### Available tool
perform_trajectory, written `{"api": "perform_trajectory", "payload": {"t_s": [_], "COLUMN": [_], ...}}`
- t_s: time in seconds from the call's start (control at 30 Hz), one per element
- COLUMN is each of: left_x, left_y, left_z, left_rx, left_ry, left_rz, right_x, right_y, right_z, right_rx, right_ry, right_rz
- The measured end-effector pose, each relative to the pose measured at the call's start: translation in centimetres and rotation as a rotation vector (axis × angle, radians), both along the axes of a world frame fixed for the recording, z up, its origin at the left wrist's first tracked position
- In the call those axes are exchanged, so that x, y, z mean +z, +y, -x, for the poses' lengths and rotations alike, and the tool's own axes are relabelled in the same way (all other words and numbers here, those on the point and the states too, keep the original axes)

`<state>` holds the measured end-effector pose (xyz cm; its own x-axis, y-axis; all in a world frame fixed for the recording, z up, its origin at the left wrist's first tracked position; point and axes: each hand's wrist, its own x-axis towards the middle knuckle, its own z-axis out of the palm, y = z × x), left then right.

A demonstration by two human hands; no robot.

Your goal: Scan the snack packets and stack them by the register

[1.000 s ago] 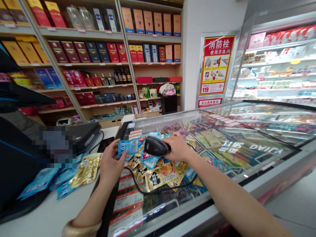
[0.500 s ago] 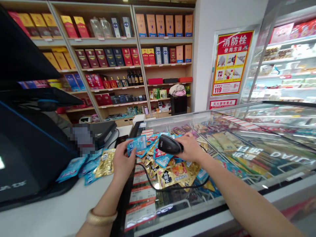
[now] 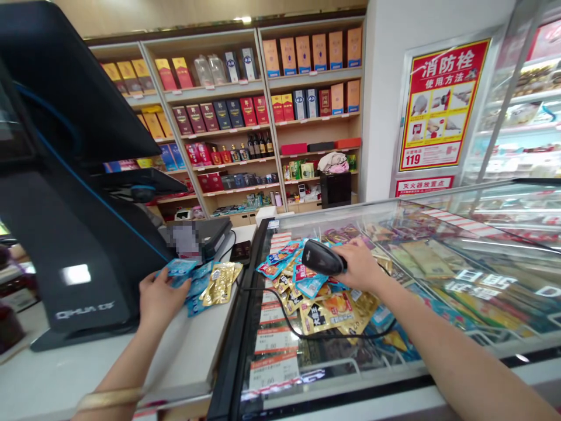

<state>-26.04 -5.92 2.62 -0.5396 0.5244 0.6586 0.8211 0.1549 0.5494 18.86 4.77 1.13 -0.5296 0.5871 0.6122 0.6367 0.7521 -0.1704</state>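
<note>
My left hand (image 3: 163, 297) is over the white counter beside the dark register stand, its fingers closed on a blue snack packet (image 3: 181, 267). Just right of it lie blue packets (image 3: 199, 286) and gold packets (image 3: 220, 283). In my right hand (image 3: 360, 263) is a black barcode scanner (image 3: 322, 257), its head pointing left. Beneath the scanner, a loose heap of blue, red and gold snack packets (image 3: 326, 313) rests on the glass top of the freezer (image 3: 324, 374). The scanner's black cable (image 3: 283, 313) loops around the front of the heap.
A register screen on a stand (image 3: 87, 245) rises at the left. Behind it sits a dark box-shaped device (image 3: 218, 235), and a phone-like black object (image 3: 241, 251) lies near the counter's edge. Shelves of boxed bottles (image 3: 232, 114) line the back wall.
My left hand has carried the blue packet left, from beside the heap to the packets on the counter. My right hand still holds the scanner over the heap. The view has shifted left.
</note>
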Motion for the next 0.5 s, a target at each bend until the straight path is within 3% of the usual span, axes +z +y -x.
{"api": "perform_trajectory", "payload": {"t_s": [0.17,0.3,0.5], "left_x": [-1.4,-2.1,-0.2], "left_y": [0.0,-0.7,0.7], "left_z": [0.6,-0.9,-4.7], "left_rx": [0.122,0.253,0.15], "left_ry": [0.104,0.161,0.242], "left_rz": [0.138,0.102,0.083], "right_x": [-0.2,-0.1,0.2], "right_y": [0.3,0.3,0.2], "right_z": [-0.1,-0.2,-0.2], "right_rx": [0.005,-0.012,-0.042], "right_ry": [0.014,0.001,0.036], "right_rz": [0.006,-0.001,-0.013]}}
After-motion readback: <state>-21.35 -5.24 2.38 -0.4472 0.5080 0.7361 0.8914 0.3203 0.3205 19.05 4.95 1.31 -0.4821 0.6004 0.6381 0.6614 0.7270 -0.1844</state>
